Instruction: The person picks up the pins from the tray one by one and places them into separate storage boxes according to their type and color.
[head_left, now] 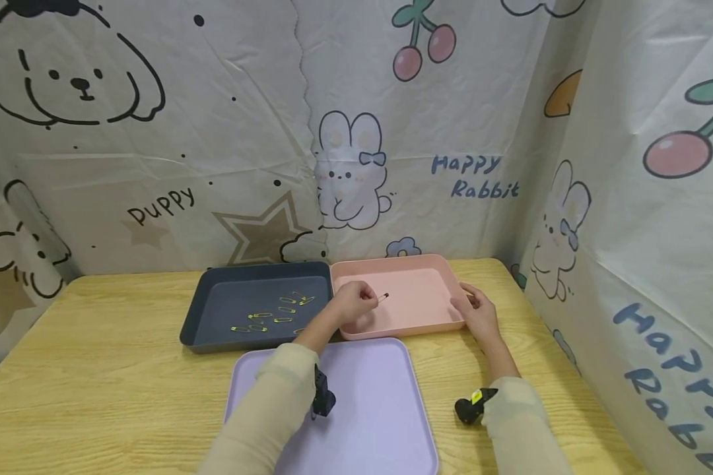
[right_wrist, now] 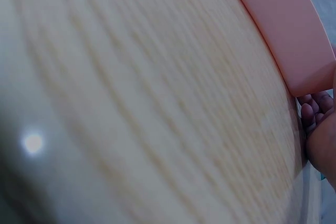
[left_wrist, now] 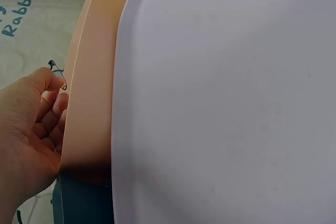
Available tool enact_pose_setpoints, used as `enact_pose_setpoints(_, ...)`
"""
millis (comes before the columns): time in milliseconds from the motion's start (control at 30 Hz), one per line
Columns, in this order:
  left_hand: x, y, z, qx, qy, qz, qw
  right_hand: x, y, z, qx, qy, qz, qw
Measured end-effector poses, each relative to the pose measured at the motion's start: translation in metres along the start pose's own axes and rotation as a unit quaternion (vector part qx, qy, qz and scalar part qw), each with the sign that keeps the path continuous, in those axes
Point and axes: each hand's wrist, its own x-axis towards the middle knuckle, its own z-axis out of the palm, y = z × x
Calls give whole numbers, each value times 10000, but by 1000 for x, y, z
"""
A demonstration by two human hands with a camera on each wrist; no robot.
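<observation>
My left hand (head_left: 356, 302) pinches a safety pin (head_left: 383, 297) between thumb and fingertips, above the left part of the pink tray (head_left: 416, 290). In the left wrist view, the safety pin (left_wrist: 59, 74) stands out above the thumb, its dark cap upward. My right hand (head_left: 480, 313) grips the pink tray's right rim, thumb at the inner side and fingers outside. Only part of that right hand (right_wrist: 320, 124) shows in the right wrist view, by the tray's corner. Several yellow safety pins (head_left: 282, 320) lie scattered in the dark grey tray (head_left: 214, 297), left of the pink one.
A lavender tray (head_left: 368, 409) lies in front of the other two trays, partly under my left forearm. All three rest on a wood-grain table (head_left: 107, 369). A printed cloth (head_left: 261, 132) hangs behind the table and along its right side.
</observation>
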Motion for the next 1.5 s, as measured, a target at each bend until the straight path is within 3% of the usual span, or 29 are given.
enact_pose_setpoints(267,0,0,3,-106,-7,-177,9998,2,1,1,16,16,0,10000)
enact_pose_setpoints(600,0,-3,11,567,-83,-57,9983,3,2,0,-14,4,-30,10000)
enact_pose_setpoints(1500,2,-2,12,718,173,-132,9972,2,1,2,85,77,-48,9999)
